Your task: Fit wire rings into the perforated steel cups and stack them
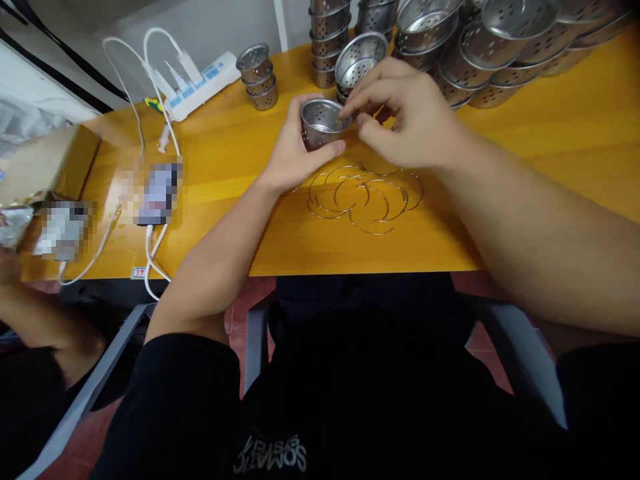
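Note:
My left hand (295,150) is wrapped round a small perforated metal cup (320,130), held with its mouth up above the table. At the cup's right rim is my right hand (400,113), fingers curled and fingertips close together. Whatever lies between those fingertips, if anything, is too small to make out. Below both hands, several thin curved metal wires (370,197) lie loosely overlapping on the yellow table (310,250). Just behind the right hand's fingers sits a wider perforated metal cup (363,60), partly hidden by them.
Stacked perforated cups (330,40) and bigger perforated bowls (475,57) line the back right. A short cup stack (259,77) stands near a white power strip (205,87). Phones with cables, a cardboard box (55,163) and another person's arm (50,327) are at left.

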A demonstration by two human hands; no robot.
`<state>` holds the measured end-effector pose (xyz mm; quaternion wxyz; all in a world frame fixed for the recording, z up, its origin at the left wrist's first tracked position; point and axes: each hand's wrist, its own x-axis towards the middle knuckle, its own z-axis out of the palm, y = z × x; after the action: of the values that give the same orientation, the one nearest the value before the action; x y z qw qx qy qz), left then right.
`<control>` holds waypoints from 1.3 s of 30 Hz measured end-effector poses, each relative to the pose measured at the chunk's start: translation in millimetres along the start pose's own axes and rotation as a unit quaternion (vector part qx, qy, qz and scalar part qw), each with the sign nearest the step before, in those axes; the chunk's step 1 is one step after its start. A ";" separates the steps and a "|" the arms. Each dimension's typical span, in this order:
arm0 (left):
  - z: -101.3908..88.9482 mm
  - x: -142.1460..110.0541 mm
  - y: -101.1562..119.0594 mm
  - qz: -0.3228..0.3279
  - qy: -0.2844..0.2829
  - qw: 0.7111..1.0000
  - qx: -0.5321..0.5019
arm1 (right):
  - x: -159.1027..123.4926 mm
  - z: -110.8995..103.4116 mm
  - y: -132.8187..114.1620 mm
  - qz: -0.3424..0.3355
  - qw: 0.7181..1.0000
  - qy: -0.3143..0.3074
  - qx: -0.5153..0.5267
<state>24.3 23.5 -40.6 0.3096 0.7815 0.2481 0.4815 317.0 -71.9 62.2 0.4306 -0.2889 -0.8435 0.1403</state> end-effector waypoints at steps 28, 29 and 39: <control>0.2 -0.7 29.2 -0.158 0.000 0.987 0.031 | 15.5 -18.4 38.0 0.018 0.976 0.159 -0.147; 0.4 -0.8 30.2 -0.159 0.000 0.987 0.032 | 16.9 -15.7 38.9 0.025 0.977 0.152 -0.144; -2.8 -5.0 41.6 -0.166 -0.022 0.983 0.073 | 21.5 4.2 47.1 0.065 0.972 0.113 -0.194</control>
<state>23.4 -7.8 -12.6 0.3329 0.7606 0.4013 0.3868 320.9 -21.4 50.7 0.4490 -0.4357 -0.7795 -0.0320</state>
